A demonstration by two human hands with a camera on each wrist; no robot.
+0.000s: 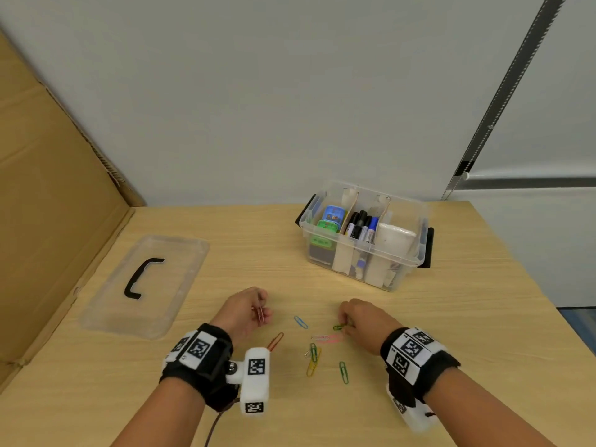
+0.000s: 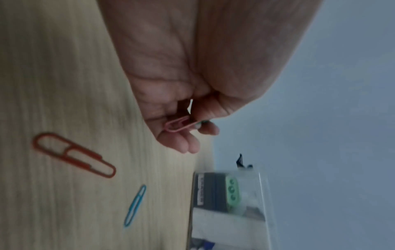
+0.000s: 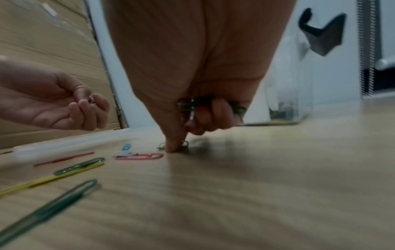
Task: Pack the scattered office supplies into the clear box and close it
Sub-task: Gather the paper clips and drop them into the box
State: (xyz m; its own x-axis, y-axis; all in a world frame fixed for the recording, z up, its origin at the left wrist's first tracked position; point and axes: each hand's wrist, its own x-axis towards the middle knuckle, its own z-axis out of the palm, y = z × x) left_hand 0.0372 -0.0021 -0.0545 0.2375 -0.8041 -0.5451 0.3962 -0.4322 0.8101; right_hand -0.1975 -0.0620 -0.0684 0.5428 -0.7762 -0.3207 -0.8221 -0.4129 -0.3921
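Pinching a pink paperclip (image 2: 178, 126), the left hand (image 1: 245, 309) hovered above the table (image 1: 451, 350). Loose clips (image 1: 312, 353) lay between both sets of fingers. The right hand (image 1: 364, 321) clutched green clips (image 3: 188, 104), thumb (image 3: 174, 143) pressing another; the open box (image 1: 362, 233) stood beyond.

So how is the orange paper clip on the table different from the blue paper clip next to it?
The orange wire paper clip looks larger and broader than the slim blue wire paper clip. In the head view the orange one lies nearer the left hand, while the blue one lies midway between both hands. They also slant opposite ways. Both lie flat and loose on the wooden table, held by neither hand.
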